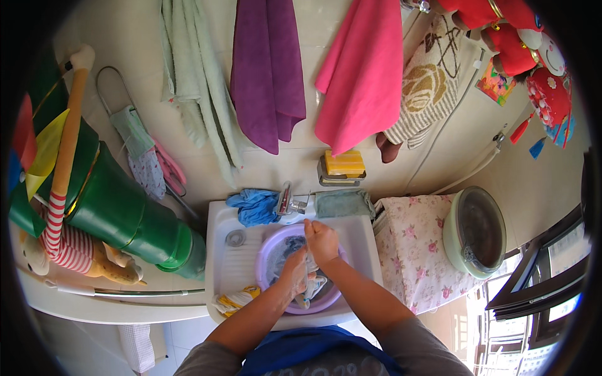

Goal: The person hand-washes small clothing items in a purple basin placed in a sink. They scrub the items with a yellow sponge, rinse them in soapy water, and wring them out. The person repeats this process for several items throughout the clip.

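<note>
Over a lavender plastic basin, both hands grip one wet white cloth with dark trim. My right hand is clenched at its upper end, near the basin's far rim. Lower and to the left, my left hand is closed around the same cloth, its wrist wet with suds. A loose part hangs below the hands. Dark fabric lies in the soapy water, partly hidden by my hands. The basin stands in a white sink with a ribbed washboard side.
Behind the basin are a metal faucet, a blue cloth and a grey-green cloth. A yellow-and-white cloth lies front left. Yellow soap sits on a wall holder. Towels hang above. A floral-covered surface adjoins the right side.
</note>
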Motion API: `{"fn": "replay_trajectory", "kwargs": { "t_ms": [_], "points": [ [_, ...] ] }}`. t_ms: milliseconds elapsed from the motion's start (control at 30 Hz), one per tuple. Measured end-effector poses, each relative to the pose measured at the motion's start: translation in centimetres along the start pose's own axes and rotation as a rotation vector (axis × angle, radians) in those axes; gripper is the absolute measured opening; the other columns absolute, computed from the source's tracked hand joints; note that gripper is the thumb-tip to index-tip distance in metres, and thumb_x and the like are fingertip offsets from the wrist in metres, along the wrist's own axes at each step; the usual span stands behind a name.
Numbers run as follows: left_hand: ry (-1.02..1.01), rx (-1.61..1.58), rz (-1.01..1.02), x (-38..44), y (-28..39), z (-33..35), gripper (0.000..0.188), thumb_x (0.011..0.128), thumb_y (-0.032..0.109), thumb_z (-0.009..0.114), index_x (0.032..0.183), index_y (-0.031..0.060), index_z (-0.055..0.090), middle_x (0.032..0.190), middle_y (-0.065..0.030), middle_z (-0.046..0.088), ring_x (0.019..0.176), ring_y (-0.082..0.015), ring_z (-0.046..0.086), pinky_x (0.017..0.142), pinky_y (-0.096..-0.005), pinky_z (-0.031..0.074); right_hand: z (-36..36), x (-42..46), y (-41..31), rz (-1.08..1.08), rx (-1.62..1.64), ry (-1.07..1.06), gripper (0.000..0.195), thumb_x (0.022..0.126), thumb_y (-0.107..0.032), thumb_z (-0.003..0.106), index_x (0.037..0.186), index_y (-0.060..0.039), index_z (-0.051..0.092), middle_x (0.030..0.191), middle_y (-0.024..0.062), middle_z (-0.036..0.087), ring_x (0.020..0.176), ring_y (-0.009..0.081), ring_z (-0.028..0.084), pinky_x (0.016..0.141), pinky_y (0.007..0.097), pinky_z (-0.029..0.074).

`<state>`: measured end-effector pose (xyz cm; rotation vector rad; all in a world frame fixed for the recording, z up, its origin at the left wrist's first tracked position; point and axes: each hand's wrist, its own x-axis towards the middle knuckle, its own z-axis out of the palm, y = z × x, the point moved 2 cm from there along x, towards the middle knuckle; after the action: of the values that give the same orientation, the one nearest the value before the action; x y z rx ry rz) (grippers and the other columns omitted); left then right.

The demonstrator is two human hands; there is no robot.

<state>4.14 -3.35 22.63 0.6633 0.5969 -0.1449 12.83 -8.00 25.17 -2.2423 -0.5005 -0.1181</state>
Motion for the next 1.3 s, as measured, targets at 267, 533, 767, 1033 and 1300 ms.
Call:
{"fn": "replay_trajectory", "kwargs": {
  "t_ms": [267, 533, 767, 1033, 1300],
  "points": [
    [0.03, -0.002, 0.07, -0.3, -1.6, -2.1, 0.018, 0.09, 0.033, 0.044, 0.086, 0.0181, 0.053, 0.071, 0.0017, 0.053, 0.063, -0.0123, 0.054, 0.053, -0.0292, 0.044, -0.3, -3.1, -2.4, -0.568, 0.033, -0.004, 0.028, 0.076, -0.018, 0.061, 0.053, -0.0088, 0.048, 0.051, 0.0119, 0.049, 0.046, 0.0269, 0.052, 0.041, 0.0377, 0.04],
    [-0.177, -0.471, 0.135, 0.9, -0.4, -1.4, 0.021, 0.089, 0.036, 0.045, 0.081, 0.0177, 0.051, 0.066, 0.0045, 0.045, 0.053, -0.0072, 0.041, 0.043, -0.0235, 0.032, -1.9, -6.4, -5.8, -0.844, 0.033, 0.009, 0.033, 0.079, -0.02, 0.059, 0.051, -0.0046, 0.048, 0.052, 0.0159, 0.05, 0.046, 0.0306, 0.051, 0.045, 0.0381, 0.041],
    [-0.056, -0.389, 0.128, -1.2, 0.5, 0.5, 0.026, 0.091, 0.041, 0.041, 0.084, 0.0174, 0.052, 0.07, 0.003, 0.05, 0.055, -0.0076, 0.043, 0.043, -0.024, 0.032, -2.1, -4.7, -5.7, -0.689, 0.011, 0.081, 0.03, 0.079, -0.018, 0.059, 0.052, -0.0098, 0.047, 0.056, 0.0141, 0.051, 0.046, 0.0247, 0.053, 0.04, 0.0375, 0.038],
    [-0.049, 0.006, 0.204, -2.7, 1.5, 1.5, 0.026, 0.089, 0.041, 0.043, 0.086, 0.0166, 0.053, 0.072, 0.0003, 0.053, 0.066, -0.0144, 0.055, 0.053, -0.0287, 0.045, -1.9, -2.1, -3.7, -0.448, 0.149, 0.163, 0.031, 0.078, -0.023, 0.06, 0.053, -0.0075, 0.049, 0.054, 0.0124, 0.052, 0.046, 0.0286, 0.052, 0.042, 0.0363, 0.042],
    [-0.281, -0.146, 0.151, -0.2, 0.7, 0.1, 0.026, 0.09, 0.038, 0.044, 0.091, 0.0142, 0.056, 0.076, -0.0019, 0.056, 0.066, -0.014, 0.055, 0.055, -0.0307, 0.046, -4.6, -0.4, -5.2, 0.043, 0.17, -0.023, 0.028, 0.08, -0.018, 0.056, 0.054, -0.009, 0.051, 0.053, 0.0118, 0.051, 0.047, 0.0264, 0.052, 0.043, 0.0364, 0.042]
  ]
}}
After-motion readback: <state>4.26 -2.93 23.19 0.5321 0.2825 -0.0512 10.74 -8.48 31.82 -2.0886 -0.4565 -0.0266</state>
